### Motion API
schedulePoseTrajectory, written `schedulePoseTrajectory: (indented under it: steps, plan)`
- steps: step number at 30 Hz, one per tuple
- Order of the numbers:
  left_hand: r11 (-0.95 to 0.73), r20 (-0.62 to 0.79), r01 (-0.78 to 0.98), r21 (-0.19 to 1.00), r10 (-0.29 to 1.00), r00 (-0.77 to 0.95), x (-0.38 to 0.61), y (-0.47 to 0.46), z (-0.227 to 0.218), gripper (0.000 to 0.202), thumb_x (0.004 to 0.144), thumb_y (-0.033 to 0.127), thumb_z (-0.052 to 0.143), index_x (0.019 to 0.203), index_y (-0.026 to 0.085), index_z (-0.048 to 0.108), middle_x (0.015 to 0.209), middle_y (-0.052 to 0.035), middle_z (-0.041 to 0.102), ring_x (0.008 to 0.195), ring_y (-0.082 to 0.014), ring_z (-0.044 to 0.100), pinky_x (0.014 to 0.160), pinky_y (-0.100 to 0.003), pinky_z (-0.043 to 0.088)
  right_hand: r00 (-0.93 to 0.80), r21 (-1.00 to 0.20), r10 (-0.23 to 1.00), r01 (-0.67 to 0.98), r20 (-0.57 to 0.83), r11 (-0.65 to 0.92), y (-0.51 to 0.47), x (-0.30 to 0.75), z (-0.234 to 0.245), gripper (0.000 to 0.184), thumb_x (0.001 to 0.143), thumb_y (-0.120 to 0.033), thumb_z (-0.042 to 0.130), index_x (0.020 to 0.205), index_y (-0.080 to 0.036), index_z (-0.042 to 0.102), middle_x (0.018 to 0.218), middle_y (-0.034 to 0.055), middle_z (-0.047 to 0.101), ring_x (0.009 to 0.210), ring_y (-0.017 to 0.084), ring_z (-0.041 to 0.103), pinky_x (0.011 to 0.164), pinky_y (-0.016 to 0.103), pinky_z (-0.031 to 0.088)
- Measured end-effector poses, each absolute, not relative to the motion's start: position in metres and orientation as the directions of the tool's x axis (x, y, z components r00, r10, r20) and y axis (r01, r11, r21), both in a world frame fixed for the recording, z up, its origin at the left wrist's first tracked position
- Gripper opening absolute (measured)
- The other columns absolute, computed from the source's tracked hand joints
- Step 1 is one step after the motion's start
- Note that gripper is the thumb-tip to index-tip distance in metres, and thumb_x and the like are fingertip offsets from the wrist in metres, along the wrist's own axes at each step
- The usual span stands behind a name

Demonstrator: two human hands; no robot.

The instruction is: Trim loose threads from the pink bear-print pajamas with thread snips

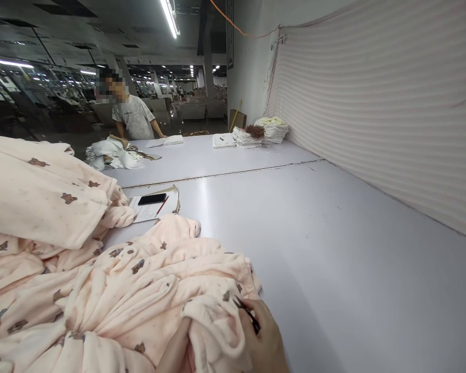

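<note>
A big heap of pale pink fleece fabric with small brown bear prints point(101, 290) covers the near left of the white table point(295, 233). My right hand point(266, 342) is at the bottom edge, closed round a small dark tool, apparently thread snips point(246, 312), whose tip touches a fold of the fabric. My left hand point(176, 352) lies beside it under the same fold, gripping the fleece; only part of it shows.
A black phone point(151, 199) and a red pen lie on papers behind the heap. Further back are crumpled white cloth point(112, 154), stacks of folded pieces point(260, 133) and a person in a grey T-shirt point(134, 116). A striped pink cloth point(392, 103) hangs along the right.
</note>
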State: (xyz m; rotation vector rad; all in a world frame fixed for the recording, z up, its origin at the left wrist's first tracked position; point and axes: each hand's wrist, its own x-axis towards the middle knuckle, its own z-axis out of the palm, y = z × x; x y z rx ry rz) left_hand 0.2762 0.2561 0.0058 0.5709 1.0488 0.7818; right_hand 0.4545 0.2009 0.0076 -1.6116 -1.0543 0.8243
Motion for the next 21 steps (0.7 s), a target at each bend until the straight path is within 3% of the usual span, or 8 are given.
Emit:
schedulePoseTrajectory:
  steps: [4, 6, 8, 11, 13, 16, 18, 21]
  plan:
    - [0.672, -0.555, -0.434, 0.6, 0.741, 0.378, 0.278, 0.255, 0.013, 0.047, 0.082, 0.04, 0.057, 0.122, 0.016, 0.056, 0.105, -0.0128, 0.072, 0.104, -0.0309, 0.065, 0.098, -0.045, 0.041, 0.356, -0.948, 0.878, -0.118, -0.319, -0.297, 0.197, 0.458, -0.02, 0.035, 0.08, -0.053, 0.056, 0.087, -0.02, 0.062, 0.082, 0.0042, 0.068, 0.069, 0.016, 0.061, 0.062, 0.024, 0.047]
    - [0.729, -0.599, -0.414, 0.546, 0.684, 0.415, 0.285, 0.257, 0.021, 0.049, 0.081, 0.04, 0.059, 0.122, 0.014, 0.056, 0.104, -0.0135, 0.073, 0.101, -0.0324, 0.066, 0.094, -0.047, 0.046, 0.288, -0.932, 0.888, -0.167, -0.358, -0.321, 0.197, 0.452, -0.024, 0.041, 0.081, -0.058, 0.051, 0.084, -0.018, 0.061, 0.076, 0.0032, 0.068, 0.044, 0.009, 0.048, 0.042, 0.02, 0.035]
    - [0.756, -0.649, -0.372, 0.538, 0.653, 0.39, 0.293, 0.259, 0.025, 0.05, 0.076, 0.034, 0.067, 0.12, 0.013, 0.057, 0.1, -0.0136, 0.074, 0.097, -0.0335, 0.067, 0.088, -0.047, 0.05, 0.236, -0.919, 0.894, -0.203, -0.381, -0.338, 0.196, 0.445, -0.022, 0.043, 0.083, -0.058, 0.049, 0.086, -0.017, 0.062, 0.077, 0.0032, 0.069, 0.035, 0.003, 0.032, 0.036, 0.018, 0.022]
    - [0.733, -0.69, -0.381, 0.564, 0.671, 0.27, 0.3, 0.261, 0.017, 0.052, 0.068, 0.018, 0.074, 0.117, 0.012, 0.056, 0.092, -0.0136, 0.075, 0.091, -0.0339, 0.069, 0.078, -0.045, 0.055, 0.21, -0.913, 0.898, -0.219, -0.388, -0.343, 0.19, 0.44, -0.017, 0.04, 0.082, -0.054, 0.054, 0.09, -0.016, 0.064, 0.077, 0.0043, 0.069, 0.037, 0.004, 0.036, 0.039, 0.018, 0.027]
    - [0.721, -0.701, -0.415, 0.555, 0.674, 0.232, 0.3, 0.262, 0.008, 0.053, 0.067, 0.014, 0.073, 0.117, 0.011, 0.054, 0.092, -0.0139, 0.075, 0.089, -0.0336, 0.07, 0.075, -0.045, 0.056, 0.252, -0.946, 0.913, -0.145, -0.32, -0.291, 0.183, 0.44, -0.017, 0.034, 0.077, -0.048, 0.061, 0.09, -0.017, 0.067, 0.08, 0.0054, 0.07, 0.052, 0.011, 0.053, 0.05, 0.022, 0.041]
    - [0.737, -0.718, -0.426, 0.525, 0.652, 0.243, 0.298, 0.261, -0.001, 0.054, 0.068, 0.015, 0.073, 0.118, 0.012, 0.053, 0.092, -0.0148, 0.075, 0.089, -0.0342, 0.07, 0.073, -0.045, 0.056, 0.293, -0.979, 0.953, 0.163, -0.073, -0.125, 0.175, 0.439, -0.021, 0.023, 0.076, -0.037, 0.062, 0.091, -0.022, 0.069, 0.083, 0.0045, 0.068, 0.076, 0.019, 0.062, 0.069, 0.025, 0.047]
    - [0.744, -0.718, -0.425, 0.515, 0.646, 0.26, 0.297, 0.261, -0.001, 0.055, 0.066, 0.017, 0.075, 0.117, 0.011, 0.054, 0.089, -0.0153, 0.075, 0.088, -0.0352, 0.07, 0.072, -0.046, 0.056, 0.25, -0.942, 0.968, 0.331, 0.033, -0.053, 0.174, 0.437, -0.022, 0.021, 0.079, -0.033, 0.057, 0.094, -0.024, 0.069, 0.084, 0.0034, 0.068, 0.076, 0.018, 0.064, 0.068, 0.024, 0.047]
    - [0.723, -0.691, -0.417, 0.55, 0.675, 0.259, 0.296, 0.26, 0.003, 0.057, 0.063, 0.019, 0.078, 0.115, 0.012, 0.056, 0.088, -0.0138, 0.075, 0.087, -0.0347, 0.07, 0.073, -0.045, 0.056, 0.205, -0.92, 0.978, 0.388, 0.033, -0.051, 0.177, 0.434, -0.023, 0.019, 0.083, -0.032, 0.054, 0.095, -0.026, 0.068, 0.086, 0.0025, 0.069, 0.079, 0.017, 0.065, 0.069, 0.022, 0.048]
